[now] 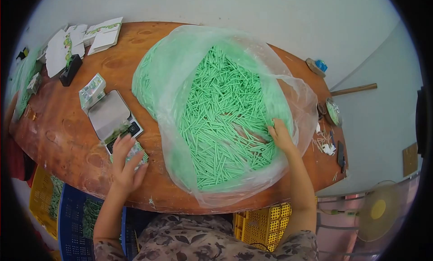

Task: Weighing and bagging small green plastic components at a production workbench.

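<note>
A large clear plastic bag (176, 101) lies wide open on the wooden table, full of short, thin green sticks (223, 95). My right hand (281, 135) reaches to the right side of the pile, at the bag's inner edge. Its fingertips are partly hidden, so a grip on anything cannot be made out. My left hand (127, 168) is at the near end of a small digital scale (110, 112), fingers apart. Beneath those fingers lies a small printed packet (138, 156). A blurred greenish object (116, 132) is over the scale's near part, just beyond the fingertips.
Another printed packet (93, 88) stands beside the scale's far corner. A black tape dispenser (71, 70) and white printed papers (101, 35) are at the far left. Loose sticks (323, 140) and a phone-like device (340, 152) lie right. Crates (72, 223) and a fan (377, 210) are below.
</note>
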A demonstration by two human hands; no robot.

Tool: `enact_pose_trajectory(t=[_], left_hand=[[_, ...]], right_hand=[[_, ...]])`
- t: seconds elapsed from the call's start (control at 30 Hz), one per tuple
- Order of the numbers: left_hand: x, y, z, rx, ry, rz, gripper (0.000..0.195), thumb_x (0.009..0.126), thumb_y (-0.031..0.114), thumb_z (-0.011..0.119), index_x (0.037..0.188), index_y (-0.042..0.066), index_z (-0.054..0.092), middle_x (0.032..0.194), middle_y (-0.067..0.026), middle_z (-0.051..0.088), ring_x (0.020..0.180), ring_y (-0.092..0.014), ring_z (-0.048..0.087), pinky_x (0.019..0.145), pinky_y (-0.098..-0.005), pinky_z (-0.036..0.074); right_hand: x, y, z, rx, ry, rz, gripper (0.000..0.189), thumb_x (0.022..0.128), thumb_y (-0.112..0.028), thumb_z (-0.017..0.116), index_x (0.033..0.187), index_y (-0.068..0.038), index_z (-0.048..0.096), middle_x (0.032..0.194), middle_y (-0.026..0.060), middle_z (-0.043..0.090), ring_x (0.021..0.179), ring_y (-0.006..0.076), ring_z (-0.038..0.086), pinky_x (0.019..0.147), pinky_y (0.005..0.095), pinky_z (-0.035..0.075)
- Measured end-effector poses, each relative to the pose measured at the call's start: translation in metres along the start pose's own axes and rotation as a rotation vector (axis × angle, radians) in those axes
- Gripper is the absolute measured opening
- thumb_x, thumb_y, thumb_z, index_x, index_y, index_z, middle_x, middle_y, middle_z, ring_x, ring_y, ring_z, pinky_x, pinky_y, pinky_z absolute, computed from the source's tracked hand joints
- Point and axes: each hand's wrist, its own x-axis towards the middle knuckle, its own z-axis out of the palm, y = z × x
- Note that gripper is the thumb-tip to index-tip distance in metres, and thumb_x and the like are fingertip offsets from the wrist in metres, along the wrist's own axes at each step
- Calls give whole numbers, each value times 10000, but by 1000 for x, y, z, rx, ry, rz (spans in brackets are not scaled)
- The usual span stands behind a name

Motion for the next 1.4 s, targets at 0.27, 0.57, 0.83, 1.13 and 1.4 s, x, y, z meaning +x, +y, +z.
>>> enact_pose_trajectory(t=[0.27, 0.57, 0.83, 1.13, 1.4], left_hand=[[100, 26, 77, -446, 131, -6, 402, 678, 58, 654, 1068, 55, 554, 1137, -179, 491, 1079, -335, 459, 899, -408, 377], [125, 87, 205, -1347, -108, -491, 302, 905, 258, 436, 913, -2, 589, 925, -100, 591, 875, -191, 563, 770, -306, 439], [138, 94, 204, -1320, 6, -475, 366, 918, 323, 400, 987, 10, 579, 1131, -110, 480, 1046, -184, 451, 899, -316, 351], [133, 111, 191, -2137, 16, -957, 625, 900, 504, 310, 1310, 33, 292, 1266, -99, 370, 1195, -212, 311, 994, -353, 247], [50, -99, -3, 390, -236, -454, 312, 654, 211, 682, 901, 51, 580, 944, -117, 540, 933, -290, 487, 789, -383, 396]], right_hand=[[22, -74, 2, 345, -151, -75, 255, 844, -124, 455, 1050, 26, 445, 772, 162, 558, 700, 257, 554, 646, 335, 429], [24, -128, -1, 360, -176, -57, 249, 768, -104, 548, 962, 42, 492, 600, 171, 501, 514, 277, 476, 466, 362, 331], [30, -127, 18, 508, 143, -187, 224, 823, -150, 502, 920, 52, 495, 763, 141, 552, 678, 245, 518, 604, 365, 409], [31, -169, 24, 1206, 659, 227, 190, 858, -116, 466, 1027, -40, 428, 865, 46, 503, 784, 120, 489, 707, 267, 404], [1, -143, 1, 1141, 496, 411, 126, 866, -121, 461, 976, -60, 444, 656, -29, 363, 506, 18, 254, 449, 183, 237]])
